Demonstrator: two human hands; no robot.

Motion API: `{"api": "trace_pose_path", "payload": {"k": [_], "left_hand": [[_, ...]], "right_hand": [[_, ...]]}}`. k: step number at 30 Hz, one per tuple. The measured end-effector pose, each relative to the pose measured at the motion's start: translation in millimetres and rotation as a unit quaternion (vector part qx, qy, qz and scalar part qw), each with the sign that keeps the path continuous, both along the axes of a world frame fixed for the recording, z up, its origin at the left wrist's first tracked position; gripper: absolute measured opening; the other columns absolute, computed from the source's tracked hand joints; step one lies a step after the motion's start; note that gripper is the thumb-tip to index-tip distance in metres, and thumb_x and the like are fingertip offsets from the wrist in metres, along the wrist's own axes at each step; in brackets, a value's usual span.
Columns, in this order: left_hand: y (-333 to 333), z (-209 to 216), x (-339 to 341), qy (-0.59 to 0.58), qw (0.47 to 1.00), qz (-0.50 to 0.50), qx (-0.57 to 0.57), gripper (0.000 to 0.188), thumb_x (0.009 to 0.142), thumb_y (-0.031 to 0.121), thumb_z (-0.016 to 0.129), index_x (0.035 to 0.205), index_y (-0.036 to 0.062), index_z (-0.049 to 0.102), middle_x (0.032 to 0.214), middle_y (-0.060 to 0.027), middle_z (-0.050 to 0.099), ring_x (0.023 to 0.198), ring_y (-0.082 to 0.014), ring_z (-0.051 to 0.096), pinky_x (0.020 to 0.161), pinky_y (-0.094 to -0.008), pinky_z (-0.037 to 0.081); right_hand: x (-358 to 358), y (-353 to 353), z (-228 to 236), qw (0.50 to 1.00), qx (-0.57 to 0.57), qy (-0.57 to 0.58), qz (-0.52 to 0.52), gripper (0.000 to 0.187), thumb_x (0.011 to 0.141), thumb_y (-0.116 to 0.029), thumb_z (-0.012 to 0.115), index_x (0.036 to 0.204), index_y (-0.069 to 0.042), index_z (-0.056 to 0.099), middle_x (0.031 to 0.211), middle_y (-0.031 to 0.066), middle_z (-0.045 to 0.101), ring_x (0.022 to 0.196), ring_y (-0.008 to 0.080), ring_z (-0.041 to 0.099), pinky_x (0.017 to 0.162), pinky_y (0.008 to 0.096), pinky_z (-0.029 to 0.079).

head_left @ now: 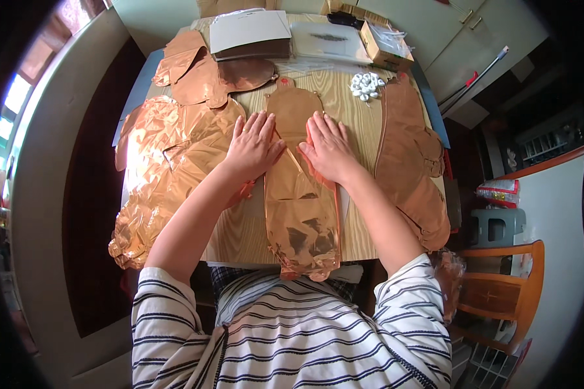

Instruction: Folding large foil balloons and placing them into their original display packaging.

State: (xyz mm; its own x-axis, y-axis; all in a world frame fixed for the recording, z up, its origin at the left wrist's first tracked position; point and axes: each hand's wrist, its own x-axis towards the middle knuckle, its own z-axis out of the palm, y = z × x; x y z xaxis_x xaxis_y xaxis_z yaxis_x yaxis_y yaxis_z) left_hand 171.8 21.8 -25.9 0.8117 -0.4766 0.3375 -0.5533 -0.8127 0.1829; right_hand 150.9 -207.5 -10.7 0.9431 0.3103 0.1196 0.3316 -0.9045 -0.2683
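The central foil piece (298,211), copper-coloured and elongated, lies flat on the wood-grain table (237,240), its long axis running away from my body and its near end reaching past the near table edge. My left hand (255,141) is set palm down at its left side; my right hand (328,146) is set palm down at its right side. Both hands are flat, fingers extended forward and close together, thumbs turned inward toward the foil. Neither hand is clasped on anything visible; I cannot tell how much material lies beneath the palms. The foil passes lengthwise through the gap between the hands, with its rounded far end beyond my fingertips and its longer part toward me. Both forearms angle inward from the lower corners. To the left, outside my left forearm, lies a crumpled foil pile (175,155); to the right lies a flatter foil stack (402,149). A white cluster (367,85) sits near that stack's far end. Along the far edge stand a white box (250,31) and a small cardboard box (388,53).
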Motion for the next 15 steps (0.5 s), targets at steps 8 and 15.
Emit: {"api": "trace_pose_path", "payload": {"k": [8,15], "left_hand": [[-1,1,0,0.011,1.0,0.0,0.005,0.071,0.098,0.046,0.053,0.15,-0.0001,0.038,0.152,-0.0255,0.04,0.145,-0.0399,0.033,0.119,-0.0561,0.018],[-1,6,-1,0.033,0.999,-0.003,0.004,0.071,0.098,0.046,0.052,0.149,-0.0002,0.038,0.153,-0.0256,0.038,0.146,-0.0396,0.031,0.119,-0.0558,0.018]], "right_hand": [[12,-26,-2,0.991,0.13,-0.03,0.001,0.07,0.104,-0.048,0.041,0.154,0.0,0.031,0.163,0.0182,0.025,0.152,0.0337,0.02,0.123,0.0482,0.013],[10,-19,-5,1.0,0.024,-0.007,0.015,0.073,0.103,-0.048,0.043,0.153,0.004,0.032,0.162,0.021,0.026,0.152,0.0341,0.018,0.123,0.049,0.011]]}}
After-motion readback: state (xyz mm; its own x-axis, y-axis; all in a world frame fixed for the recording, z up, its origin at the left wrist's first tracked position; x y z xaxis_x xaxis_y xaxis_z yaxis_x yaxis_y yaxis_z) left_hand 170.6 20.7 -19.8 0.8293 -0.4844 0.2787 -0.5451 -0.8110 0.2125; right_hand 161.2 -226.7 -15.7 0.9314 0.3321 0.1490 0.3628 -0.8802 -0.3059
